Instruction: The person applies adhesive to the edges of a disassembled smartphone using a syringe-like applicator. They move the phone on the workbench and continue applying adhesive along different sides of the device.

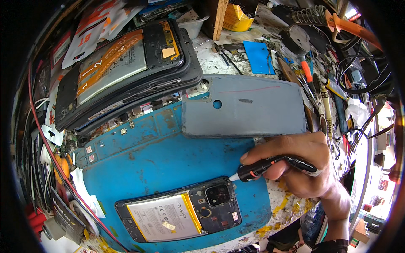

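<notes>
Clasping black tube (pixel 258 168) in right grip (pixel 313 150); holding white nozzle (pixel 234 177) right at far-right corner of opened phone (pixel 179 213), lying left of grip, toward surface's (pixel 276 204) near edge.

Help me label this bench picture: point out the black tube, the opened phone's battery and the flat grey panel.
Black tube (pixel 258 168): head view, on the front of its black body.
Battery (pixel 158 217): head view, near the middle of its pale face.
Grey panel (pixel 249 114): head view, near the middle of its flat face.
</notes>
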{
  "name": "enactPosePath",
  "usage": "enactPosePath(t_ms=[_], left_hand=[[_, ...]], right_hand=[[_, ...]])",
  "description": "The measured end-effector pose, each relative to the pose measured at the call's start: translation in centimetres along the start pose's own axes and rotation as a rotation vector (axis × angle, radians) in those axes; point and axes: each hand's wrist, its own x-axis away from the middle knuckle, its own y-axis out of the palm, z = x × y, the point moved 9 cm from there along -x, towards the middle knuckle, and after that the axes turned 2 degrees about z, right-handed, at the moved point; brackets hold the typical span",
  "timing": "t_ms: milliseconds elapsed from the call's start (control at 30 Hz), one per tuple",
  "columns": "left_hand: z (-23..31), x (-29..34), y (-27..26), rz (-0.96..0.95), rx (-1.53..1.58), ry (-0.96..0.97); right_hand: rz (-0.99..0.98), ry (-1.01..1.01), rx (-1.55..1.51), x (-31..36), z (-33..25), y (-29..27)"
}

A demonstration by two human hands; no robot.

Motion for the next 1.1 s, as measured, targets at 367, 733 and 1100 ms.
enactPosePath(t_ms=[367,733,1100], left_hand=[[-0.09,0.01,0.07,-0.014,-0.029,-0.037],[-0.09,0.17,-0.08,0.039,-0.011,-0.009],[-0.02,-0.08,0.16,0.014,-0.018,-0.027]], right_hand=[[-0.01,0.003,-0.005,0.06,-0.06,-0.02],[-0.026,0.002,-0.022,0.12,-0.05,-0.03],[-0.057,0.027,-0.035,0.19,0.04,0.14]])
